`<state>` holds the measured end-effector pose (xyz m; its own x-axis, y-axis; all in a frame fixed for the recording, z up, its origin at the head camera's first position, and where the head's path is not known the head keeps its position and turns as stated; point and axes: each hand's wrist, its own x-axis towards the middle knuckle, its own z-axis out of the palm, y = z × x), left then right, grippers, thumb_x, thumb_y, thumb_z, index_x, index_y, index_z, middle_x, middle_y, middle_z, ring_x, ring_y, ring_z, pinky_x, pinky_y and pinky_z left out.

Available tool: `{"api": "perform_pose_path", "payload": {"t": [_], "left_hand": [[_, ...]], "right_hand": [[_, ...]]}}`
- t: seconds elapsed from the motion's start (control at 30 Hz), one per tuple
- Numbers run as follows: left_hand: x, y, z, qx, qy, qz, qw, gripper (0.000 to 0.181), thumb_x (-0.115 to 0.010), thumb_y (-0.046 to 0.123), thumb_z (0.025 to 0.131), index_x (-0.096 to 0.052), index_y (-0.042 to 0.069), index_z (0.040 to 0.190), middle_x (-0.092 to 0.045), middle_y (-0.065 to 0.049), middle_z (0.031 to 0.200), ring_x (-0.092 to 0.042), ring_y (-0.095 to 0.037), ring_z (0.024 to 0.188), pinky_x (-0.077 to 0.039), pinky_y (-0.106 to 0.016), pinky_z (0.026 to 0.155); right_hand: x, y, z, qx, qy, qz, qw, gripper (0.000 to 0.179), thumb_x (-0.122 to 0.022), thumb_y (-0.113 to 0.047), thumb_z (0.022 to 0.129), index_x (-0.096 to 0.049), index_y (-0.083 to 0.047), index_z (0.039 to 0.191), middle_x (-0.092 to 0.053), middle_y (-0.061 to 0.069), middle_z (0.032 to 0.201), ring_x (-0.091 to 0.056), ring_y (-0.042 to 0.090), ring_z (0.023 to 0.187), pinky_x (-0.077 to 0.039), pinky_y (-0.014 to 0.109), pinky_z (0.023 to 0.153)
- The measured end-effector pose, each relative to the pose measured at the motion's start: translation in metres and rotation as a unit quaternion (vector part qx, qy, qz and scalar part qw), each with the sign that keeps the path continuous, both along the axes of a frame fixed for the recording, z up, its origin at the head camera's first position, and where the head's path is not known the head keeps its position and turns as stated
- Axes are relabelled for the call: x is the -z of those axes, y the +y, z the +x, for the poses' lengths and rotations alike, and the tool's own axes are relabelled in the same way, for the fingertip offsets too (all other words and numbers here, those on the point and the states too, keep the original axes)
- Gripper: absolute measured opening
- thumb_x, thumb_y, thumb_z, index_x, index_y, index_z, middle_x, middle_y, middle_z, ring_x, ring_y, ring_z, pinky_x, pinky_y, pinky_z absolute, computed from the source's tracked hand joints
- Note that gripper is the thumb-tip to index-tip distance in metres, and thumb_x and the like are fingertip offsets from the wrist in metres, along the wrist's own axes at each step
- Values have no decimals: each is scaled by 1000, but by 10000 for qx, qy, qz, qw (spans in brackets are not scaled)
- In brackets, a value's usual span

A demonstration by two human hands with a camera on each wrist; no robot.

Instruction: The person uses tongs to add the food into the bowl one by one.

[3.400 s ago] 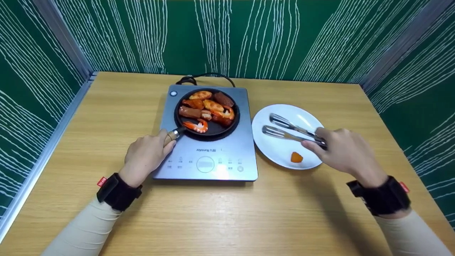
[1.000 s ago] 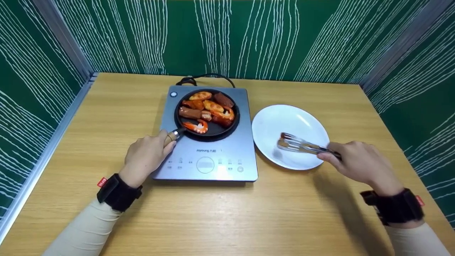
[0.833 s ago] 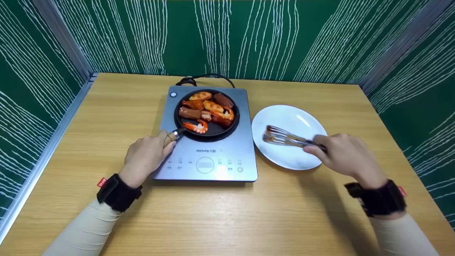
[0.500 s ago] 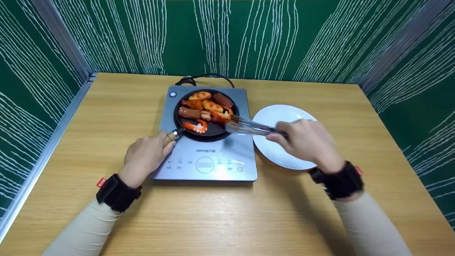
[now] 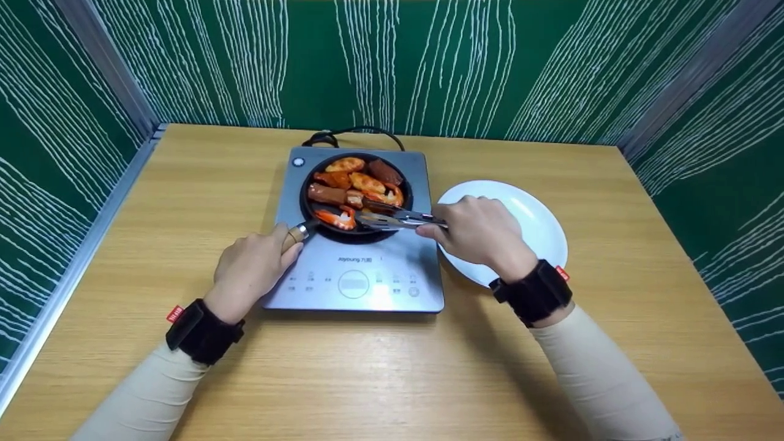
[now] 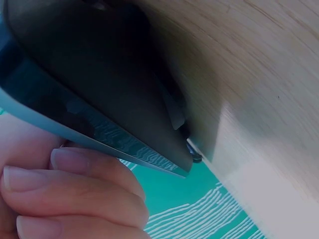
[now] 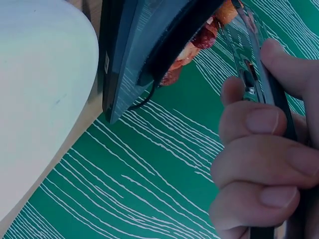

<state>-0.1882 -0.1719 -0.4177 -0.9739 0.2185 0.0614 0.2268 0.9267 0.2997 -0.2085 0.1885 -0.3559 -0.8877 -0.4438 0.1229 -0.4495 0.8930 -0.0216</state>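
My left hand (image 5: 251, 266) grips the wooden handle (image 5: 294, 239) of a small black frying pan (image 5: 304, 195) on an induction cooktop (image 5: 318, 251). Its fingers (image 6: 79, 194) show beneath the cooktop's edge in the left wrist view. My right hand (image 5: 481, 233) holds metal tongs (image 5: 407, 219), their tips low over the pan's front right part. An orange food piece (image 7: 227, 12) shows by the tong tips in the right wrist view. A shrimp (image 5: 335, 218) lies just left of the tips, with brown meat pieces (image 5: 326, 193) and golden oval slices (image 5: 346, 165) behind.
A white plate (image 5: 545, 236) stands right of the cooktop, partly under my right hand and wrist. A black cord (image 5: 367, 128) loops behind the cooktop. Green panels (image 5: 422, 67) with white lines stand at the table's back and sides.
The tongs closed on the orange piece on the plate and lifted it. My right hand then carried it left to the pan. My left hand has stayed on the handle.
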Motion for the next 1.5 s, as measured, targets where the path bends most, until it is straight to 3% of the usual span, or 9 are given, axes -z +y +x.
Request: {"api": "perform_pose_path", "payload": {"t": [0.17, 0.4, 0.67, 0.97, 1.13, 1.23, 1.37, 1.5], "left_hand": [[0, 0, 0, -35, -19, -59, 10000, 35, -65, 39, 106, -56, 6, 101, -57, -16, 74, -62, -37, 64, -43, -47, 52], [0, -1, 0, -25, -105, -31, 9999, 36, -63, 41, 107, -56, 6, 102, -56, -15, 75, -60, -34, 64, -43, -45, 52], [-2, 0, -1, 11, -58, -40, 10000, 35, -64, 40, 107, -56, 6, 103, -55, -15, 75, -59, -34, 64, -42, -45, 52], [-2, 3, 0, 68, -20, -68, 10000, 34, -64, 39, 107, -56, 6, 102, -54, -13, 73, -59, -33, 63, -42, -44, 52], [-3, 3, -1, 58, 21, -43, 10000, 34, -65, 38, 107, -54, 7, 98, -52, -12, 71, -58, -33, 61, -41, -45, 51], [-3, 2, 0, 61, -36, -21, 10000, 33, -65, 38, 107, -55, 7, 99, -51, -12, 72, -57, -32, 61, -41, -44, 51], [-2, 1, 0, 37, -107, -19, 9999, 33, -63, 39, 107, -55, 8, 100, -51, -12, 72, -57, -31, 61, -41, -43, 51], [-2, 0, -1, 12, -142, -17, 9999, 34, -63, 40, 107, -55, 7, 101, -52, -12, 73, -57, -32, 62, -41, -42, 51]], "right_hand": [[2, -2, -2, 63, 18, 29, 10000, 51, -63, -59, 102, -62, -14, 79, -46, 0, 64, -51, 25, 59, -41, 44, 54], [2, -4, -4, 180, -157, 16, 9997, 52, -61, -61, 102, -65, -13, 81, -46, 0, 64, -50, 24, 59, -37, 38, 54], [2, 8, 4, 138, -105, -184, 9997, 48, -64, -61, 101, -68, -14, 91, -44, -1, 63, -47, 22, 58, -34, 37, 55], [10, 69, 28, 236, 555, -1061, 9925, 42, -67, -54, 102, -63, -16, 84, -45, -4, 64, -42, 16, 56, -30, 34, 53], [25, 114, 37, 646, 903, -1271, 9857, 39, -73, -47, 100, -60, -14, 83, -43, -3, 62, -41, 17, 52, -28, 35, 50], [37, 135, 42, 1092, 718, -1256, 9834, 43, -70, -53, 101, -63, -12, 89, -40, -3, 61, -41, 18, 52, -27, 35, 51], [48, 154, 46, 1659, 127, -1207, 9786, 60, -61, -65, 101, -68, -5, 105, -41, 1, 63, -46, 23, 58, -28, 37, 56], [56, 163, 47, 1973, -334, -1193, 9725, 74, -55, -70, 101, -69, 1, 117, -41, 4, 65, -48, 25, 61, -29, 38, 59]]}}
